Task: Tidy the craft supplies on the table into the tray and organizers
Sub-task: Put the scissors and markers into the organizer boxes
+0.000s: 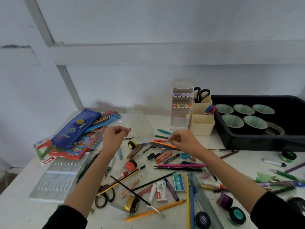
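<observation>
Nearest on the desk (244, 164) lie loose pencils, a paintbrush (132, 191) and a staples box (161, 190). Above this clutter hover the left hand (113, 138) and right hand (183, 141), fingers curled toward thumbs; whether either holds anything cannot be told. A clear plastic pouch (140, 126) stands between them. Beyond are the marker organizer (181, 104), cream organizer (202, 123) and black tray (247, 142) with tape rolls (237, 121).

Pale wall (148, 22) with white beams (165, 53) behind a white table (16, 212).

Head-worn wide view, forward and down, close over table (212, 142)
</observation>
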